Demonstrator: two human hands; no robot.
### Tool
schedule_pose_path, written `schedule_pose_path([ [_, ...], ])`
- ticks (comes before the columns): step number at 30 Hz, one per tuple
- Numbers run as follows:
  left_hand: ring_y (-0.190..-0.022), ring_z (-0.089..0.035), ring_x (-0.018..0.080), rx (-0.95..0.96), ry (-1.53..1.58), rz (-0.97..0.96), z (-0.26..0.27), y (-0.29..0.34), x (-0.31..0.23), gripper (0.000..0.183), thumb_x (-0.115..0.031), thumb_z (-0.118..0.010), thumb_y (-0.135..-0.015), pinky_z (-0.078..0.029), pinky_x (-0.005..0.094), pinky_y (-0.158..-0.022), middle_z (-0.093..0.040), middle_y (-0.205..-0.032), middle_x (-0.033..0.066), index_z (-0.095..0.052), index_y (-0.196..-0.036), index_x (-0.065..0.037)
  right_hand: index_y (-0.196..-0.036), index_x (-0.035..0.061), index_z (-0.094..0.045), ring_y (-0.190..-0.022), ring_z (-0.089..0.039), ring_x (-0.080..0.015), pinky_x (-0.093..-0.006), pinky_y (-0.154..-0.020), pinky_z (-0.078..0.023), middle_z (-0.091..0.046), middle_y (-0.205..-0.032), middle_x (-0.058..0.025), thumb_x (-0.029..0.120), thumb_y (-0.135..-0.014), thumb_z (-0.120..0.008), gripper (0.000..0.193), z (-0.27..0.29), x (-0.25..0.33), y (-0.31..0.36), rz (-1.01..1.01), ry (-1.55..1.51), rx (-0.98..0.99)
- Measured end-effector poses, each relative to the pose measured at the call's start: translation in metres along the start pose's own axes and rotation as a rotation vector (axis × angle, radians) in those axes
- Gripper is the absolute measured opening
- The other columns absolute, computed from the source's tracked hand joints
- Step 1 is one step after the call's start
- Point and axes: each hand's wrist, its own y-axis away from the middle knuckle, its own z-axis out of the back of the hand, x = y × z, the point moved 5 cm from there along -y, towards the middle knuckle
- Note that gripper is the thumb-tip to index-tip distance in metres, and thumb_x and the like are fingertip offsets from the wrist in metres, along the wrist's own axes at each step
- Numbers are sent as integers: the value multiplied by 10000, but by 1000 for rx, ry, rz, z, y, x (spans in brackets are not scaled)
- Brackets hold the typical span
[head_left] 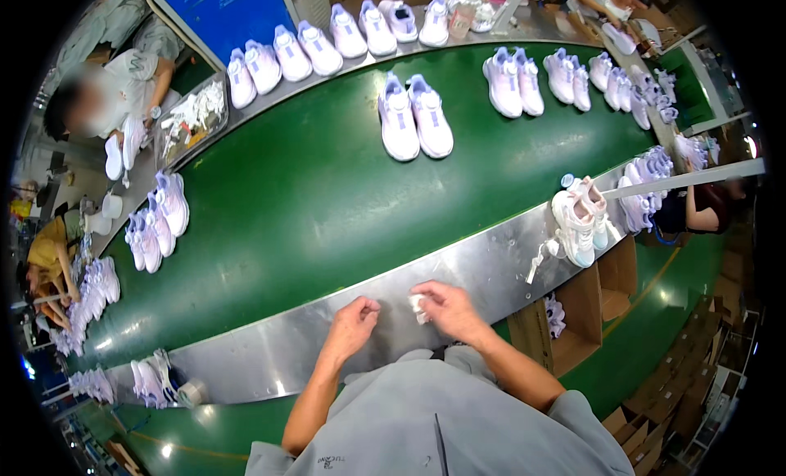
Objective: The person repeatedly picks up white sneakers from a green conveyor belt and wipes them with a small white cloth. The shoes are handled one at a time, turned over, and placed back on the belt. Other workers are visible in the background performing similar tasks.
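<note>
Over the metal ledge (274,349) at the near side of the green conveyor belt, both my hands are in front of my body. Between the thumb and fingers of my right hand (452,311) is a small crumpled white piece (419,307), like paper or cloth. My left hand (352,327) is closed with its fingertips pressed together; I cannot make out anything in them. A pair of white lace-up sneakers (576,230) stands on the ledge to the right, with a white strip (536,263) beside it.
A pair of pale lilac sneakers (399,124) stands on the belt (319,206). More line the far ledge and both sides. Open cardboard boxes (577,329) stand below the ledge at right. A bin of white scraps (195,120) and a co-worker (123,91) holding shoes are at far left.
</note>
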Motion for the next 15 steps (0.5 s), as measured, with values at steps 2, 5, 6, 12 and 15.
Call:
schedule_pose_path([
  [2,-865,-673,236,41,-70,-99,-25,-3,3,173,-121,-650,-936,-545,361,-786,-705,-928,121,-667,-1085,-36,-1158,31,-697,-756,-620,-89,-260,-696,-528,-695,-896,-33,71,-979,-625,197,40,-9,10,55,87,-68],
  [5,-911,-678,338,88,-273,-203,-64,-9,3,207,-150,-693,-905,-552,435,-792,-691,-964,164,-658,-1083,-51,-1166,-21,-679,-776,-665,-131,-258,-671,-558,-709,-951,-74,0,-973,-607,206,87,-14,23,21,-81,-251],
  [6,-935,-675,360,92,-353,-233,-76,-10,0,220,-157,-710,-895,-552,452,-794,-685,-982,171,-655,-1084,-58,-1165,-14,-681,-788,-665,-126,-262,-662,-549,-710,-974,-70,6,-973,-606,207,99,-19,23,12,-101,-260],
  [12,-915,-671,364,105,-780,-303,-132,-19,-3,212,-156,-677,-894,-546,490,-775,-659,-986,154,-621,-1082,-77,-1156,-12,-682,-795,-663,-119,-254,-642,-529,-707,-974,-55,5,-967,-608,203,135,-24,20,-18,-75,-264],
  [15,-870,-654,403,73,-682,-337,-143,-29,1,93,-94,-598,-910,-527,513,-767,-658,-926,191,-614,-991,-50,-1141,-18,-684,-796,-664,-114,-251,-643,-531,-706,-955,-52,26,-970,-618,189,140,-17,17,-32,-43,-244],
])
